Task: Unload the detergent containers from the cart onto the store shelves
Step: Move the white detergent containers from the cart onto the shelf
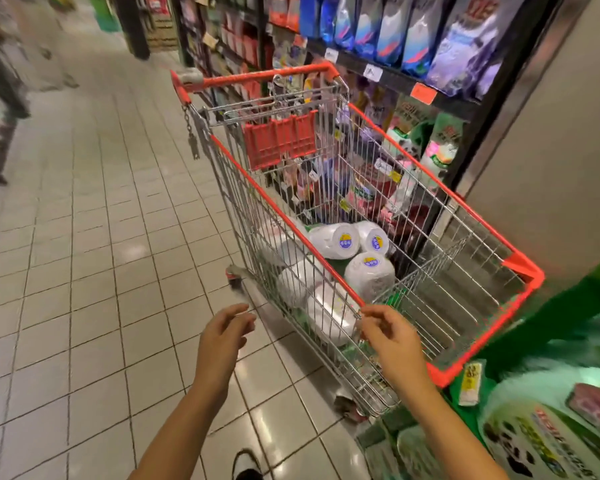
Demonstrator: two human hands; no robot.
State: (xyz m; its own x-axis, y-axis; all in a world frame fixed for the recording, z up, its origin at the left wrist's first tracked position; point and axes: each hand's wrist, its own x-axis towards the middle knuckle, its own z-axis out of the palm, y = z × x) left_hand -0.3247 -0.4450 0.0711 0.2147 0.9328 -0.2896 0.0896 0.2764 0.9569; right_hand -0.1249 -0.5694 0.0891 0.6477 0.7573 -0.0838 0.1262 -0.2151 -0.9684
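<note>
Detergent containers point(369, 275), white and round with blue-and-yellow stickers on their ends, lie in a heap on the bottom of the cart point(284, 218), in the middle of the frame. Several are pressed against its left wire wall. The cart stands at an angle on the tiled floor point(84, 237). Its red handle point(257, 76) points to the upper middle of the frame, and its red seat flap point(278, 140) hangs just below that. Store shelves point(395, 64) packed with blue and purple bags run along the upper right, just beside the cart.

The left hand point(222, 337), lower centre, hovers over the floor apart from the cart, fingers loosely curled and holding nothing. The right hand point(388, 337) is at the near corner of the cart's red rim, fingers also loosely bent, gripping nothing (whether the fingertips touch the rim, I cannot tell). Green packs point(534, 427) with panda prints fill the lower right, blurred.
</note>
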